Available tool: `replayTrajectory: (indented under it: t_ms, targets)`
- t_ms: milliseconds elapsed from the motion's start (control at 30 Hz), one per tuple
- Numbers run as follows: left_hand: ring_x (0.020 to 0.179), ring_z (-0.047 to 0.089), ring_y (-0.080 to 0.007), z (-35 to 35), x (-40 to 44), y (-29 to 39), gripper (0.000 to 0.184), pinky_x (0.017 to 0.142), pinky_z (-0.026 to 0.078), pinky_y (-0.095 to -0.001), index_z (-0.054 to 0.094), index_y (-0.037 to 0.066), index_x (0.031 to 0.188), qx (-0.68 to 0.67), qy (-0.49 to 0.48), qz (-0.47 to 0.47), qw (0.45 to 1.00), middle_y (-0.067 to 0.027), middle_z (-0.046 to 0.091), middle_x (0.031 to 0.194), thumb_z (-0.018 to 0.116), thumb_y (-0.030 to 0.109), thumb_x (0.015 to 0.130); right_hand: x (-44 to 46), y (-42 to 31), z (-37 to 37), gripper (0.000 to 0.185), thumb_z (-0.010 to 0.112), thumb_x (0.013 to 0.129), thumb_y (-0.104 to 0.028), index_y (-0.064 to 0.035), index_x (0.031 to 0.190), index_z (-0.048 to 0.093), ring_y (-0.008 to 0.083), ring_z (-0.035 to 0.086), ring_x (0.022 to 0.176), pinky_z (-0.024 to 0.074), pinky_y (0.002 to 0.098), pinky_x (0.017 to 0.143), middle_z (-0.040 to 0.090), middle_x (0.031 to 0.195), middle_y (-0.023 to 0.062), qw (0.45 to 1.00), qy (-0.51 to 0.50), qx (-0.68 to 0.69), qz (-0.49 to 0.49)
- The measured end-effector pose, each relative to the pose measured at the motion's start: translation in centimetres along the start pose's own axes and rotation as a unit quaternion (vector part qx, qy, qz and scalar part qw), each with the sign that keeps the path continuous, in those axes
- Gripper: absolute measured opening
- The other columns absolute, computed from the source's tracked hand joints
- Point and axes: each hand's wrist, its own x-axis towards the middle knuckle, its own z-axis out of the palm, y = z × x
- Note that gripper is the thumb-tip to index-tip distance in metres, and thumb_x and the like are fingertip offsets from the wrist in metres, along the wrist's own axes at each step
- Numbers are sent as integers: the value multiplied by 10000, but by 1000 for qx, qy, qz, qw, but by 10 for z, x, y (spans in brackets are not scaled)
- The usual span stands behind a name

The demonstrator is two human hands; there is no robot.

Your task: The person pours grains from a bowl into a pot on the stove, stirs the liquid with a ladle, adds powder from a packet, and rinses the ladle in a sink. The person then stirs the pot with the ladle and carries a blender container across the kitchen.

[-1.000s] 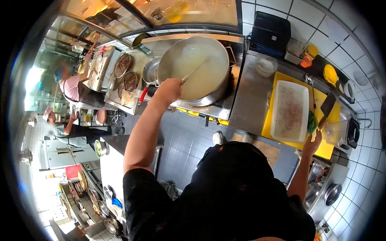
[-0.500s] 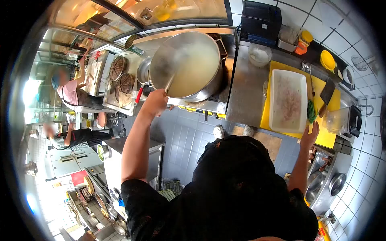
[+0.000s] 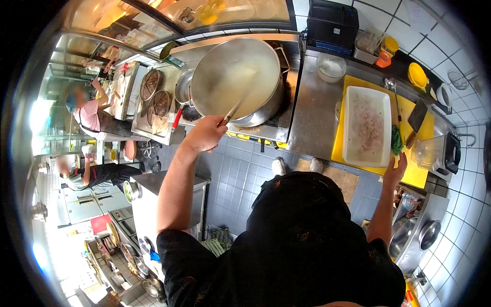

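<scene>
My left hand (image 3: 205,134) is wrapped round the dark end of a long-handled utensil (image 3: 235,109). The shaft slants over the near rim of a big steel pot (image 3: 281,94); its far end is hidden in pale, steaming liquid, so I cannot tell its exact kind. At the right, my right hand (image 3: 395,171) holds nothing, fingers apart, by the near edge of a yellow cutting board (image 3: 417,176). Just beyond those fingers lies a bunched green cloth (image 3: 397,140). A white rectangular tray (image 3: 348,128) with pinkish bits in cloudy liquid rests on the board.
A cleaver (image 3: 418,115) and a ladle (image 3: 393,92) lie on the board's right part. Left of the pot is a red-handled pan (image 3: 183,87). A clear-jug appliance (image 3: 450,153) stands far right. Two people (image 3: 89,115) are at the left.
My left hand has shifted a little right along the pot's near side, and the utensil leans more to the right. My right hand has barely moved.
</scene>
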Motion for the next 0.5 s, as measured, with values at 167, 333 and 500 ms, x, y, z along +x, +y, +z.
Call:
replayTrajectory:
  t_ms: [167, 333, 500]
  targets:
    - [456, 533, -144, -3, -5, 6, 179, 394, 454, -311, 621, 1, 1038, 20, -38, 0, 999, -49, 520, 616, 541, 146, 969, 0, -2, -3, 398, 642, 937, -85, -24, 1323, 572, 378, 506, 1288, 426, 454, 1077, 541, 1375, 211, 1000, 3, 9, -5]
    - [450, 508, -113, -21, -27, 21, 282, 385, 420, -286, 634, 62, 1228, 76, -63, -11, 995, -16, 523, 623, 556, 162, 975, 1, -1, -2, 411, 637, 937, -86, -17, 1335, 562, 381, 497, 1295, 419, 459, 1081, 546, 1368, 210, 1000, -4, 12, -12]
    - [462, 529, -130, -49, -38, 26, 353, 432, 451, -308, 642, 84, 1279, 153, -88, -22, 984, -36, 581, 657, 592, 175, 942, 3, -5, 0, 416, 637, 945, -108, -21, 1344, 558, 381, 496, 1297, 420, 460, 1081, 546, 1368, 207, 1000, -5, 23, -15]
